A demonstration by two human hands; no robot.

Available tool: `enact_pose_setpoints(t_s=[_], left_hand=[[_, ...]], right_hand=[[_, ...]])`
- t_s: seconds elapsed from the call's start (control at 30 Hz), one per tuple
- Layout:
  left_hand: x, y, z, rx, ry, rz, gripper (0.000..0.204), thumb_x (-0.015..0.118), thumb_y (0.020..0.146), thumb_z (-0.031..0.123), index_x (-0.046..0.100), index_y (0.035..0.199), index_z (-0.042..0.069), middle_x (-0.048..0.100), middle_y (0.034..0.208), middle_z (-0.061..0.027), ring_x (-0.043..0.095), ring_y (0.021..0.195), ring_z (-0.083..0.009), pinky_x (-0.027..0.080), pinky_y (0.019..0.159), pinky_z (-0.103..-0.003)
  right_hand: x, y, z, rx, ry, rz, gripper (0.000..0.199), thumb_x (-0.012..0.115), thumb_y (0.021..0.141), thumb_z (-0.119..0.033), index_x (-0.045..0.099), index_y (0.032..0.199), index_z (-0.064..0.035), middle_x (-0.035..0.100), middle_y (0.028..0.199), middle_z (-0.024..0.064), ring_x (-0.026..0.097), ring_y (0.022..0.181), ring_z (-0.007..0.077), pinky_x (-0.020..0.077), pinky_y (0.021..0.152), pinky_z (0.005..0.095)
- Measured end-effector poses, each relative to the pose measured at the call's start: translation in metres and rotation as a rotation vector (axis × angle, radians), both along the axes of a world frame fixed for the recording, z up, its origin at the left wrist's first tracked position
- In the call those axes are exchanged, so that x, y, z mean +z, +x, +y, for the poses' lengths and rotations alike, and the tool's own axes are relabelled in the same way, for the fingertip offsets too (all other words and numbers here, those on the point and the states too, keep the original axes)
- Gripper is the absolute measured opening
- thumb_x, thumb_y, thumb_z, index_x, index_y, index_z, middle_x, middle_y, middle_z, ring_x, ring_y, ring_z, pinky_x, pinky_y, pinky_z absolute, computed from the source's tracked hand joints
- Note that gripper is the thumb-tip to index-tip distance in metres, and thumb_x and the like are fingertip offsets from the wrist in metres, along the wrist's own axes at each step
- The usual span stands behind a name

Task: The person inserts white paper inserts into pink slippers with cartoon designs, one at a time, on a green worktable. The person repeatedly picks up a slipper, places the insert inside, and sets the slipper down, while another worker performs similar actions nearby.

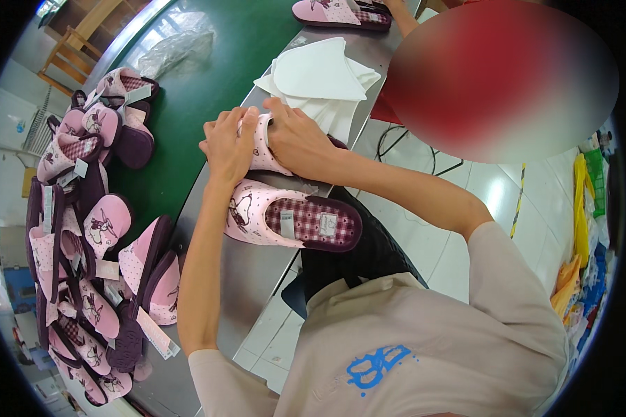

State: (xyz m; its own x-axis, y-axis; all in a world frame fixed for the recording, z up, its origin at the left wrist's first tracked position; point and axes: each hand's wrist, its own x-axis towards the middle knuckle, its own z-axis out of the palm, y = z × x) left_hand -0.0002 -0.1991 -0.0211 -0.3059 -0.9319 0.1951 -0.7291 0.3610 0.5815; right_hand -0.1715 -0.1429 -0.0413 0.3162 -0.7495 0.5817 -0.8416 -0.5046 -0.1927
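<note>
Both of my hands are on a pink slipper [261,154] lying at the edge of the metal table. My left hand [229,144] wraps over its toe end from the outside, fingers bent. My right hand [300,141] grips at the slipper's opening, with some fingertips hidden inside or behind the upper. Nearer to me rests a second pink slipper [250,212] with a checked insole and dark purple heel edge, its toe pointing left beside my left forearm. Just beyond my hands is a stack of white shaped sheets [320,73].
Along the left lies a heap of pink and purple slippers [104,233] with paper tags. Clear plastic film [177,52] sits on the green tabletop [222,52]. Across from me, a person's hand [402,15] is close to another slipper [341,15]. Coloured bags [583,229] stand at the far right.
</note>
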Motion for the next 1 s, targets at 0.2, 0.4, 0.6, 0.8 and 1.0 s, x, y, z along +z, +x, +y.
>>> enact_pose_setpoints(t_s=[0.2,0.4,0.6,0.8,1.0], left_hand=[[0.001,-0.003,0.0,0.021,-0.02,-0.014,0.05,0.049,0.107,0.055,0.075,0.118,0.014,0.071,0.127,-0.0086,0.056,0.124,-0.0378,0.035,0.105,-0.058],[-0.002,0.004,-0.001,0.053,-0.035,0.023,0.043,0.048,0.107,0.048,0.073,0.111,0.014,0.072,0.12,-0.0092,0.061,0.118,-0.0373,0.042,0.101,-0.057],[-0.01,0.007,-0.008,0.043,-0.072,0.068,0.041,0.046,0.107,0.041,0.075,0.111,0.013,0.073,0.115,-0.011,0.064,0.113,-0.0376,0.046,0.099,-0.053],[-0.01,0.007,-0.012,0.074,-0.096,0.081,0.041,0.046,0.106,0.039,0.076,0.109,0.012,0.073,0.112,-0.0139,0.065,0.11,-0.0374,0.047,0.098,-0.052],[-0.007,0.013,-0.015,0.223,-0.142,0.215,0.032,0.054,0.103,0.03,0.075,0.109,0.006,0.074,0.101,-0.0135,0.07,0.093,-0.0317,0.052,0.085,-0.042]], right_hand=[[0.004,0.0,-0.001,0.016,0.112,-0.01,0.015,0.066,0.085,-0.006,0.071,0.088,0.0077,0.054,0.128,0.0279,0.063,0.109,0.039,0.0527,0.095,0.0459],[0.019,-0.023,0.041,0.048,0.053,-0.184,0.026,0.07,0.093,-0.018,0.071,0.114,-0.0019,0.059,0.136,0.0203,0.061,0.121,0.04,0.0509,0.103,0.0488],[0.015,-0.014,0.06,0.095,0.164,-0.433,0.036,0.076,0.09,-0.022,0.066,0.117,-0.0012,0.066,0.114,0.0175,0.063,0.11,0.038,0.053,0.094,0.0478],[0.013,0.005,0.037,0.11,0.362,-0.495,0.03,0.077,0.09,-0.021,0.064,0.105,0.0018,0.065,0.097,0.0216,0.063,0.095,0.0423,0.0508,0.082,0.0491],[0.015,0.002,0.038,0.184,0.242,-0.489,0.021,0.074,0.091,-0.016,0.064,0.097,0.0014,0.065,0.097,0.0195,0.063,0.091,0.042,0.0514,0.08,0.0492]])
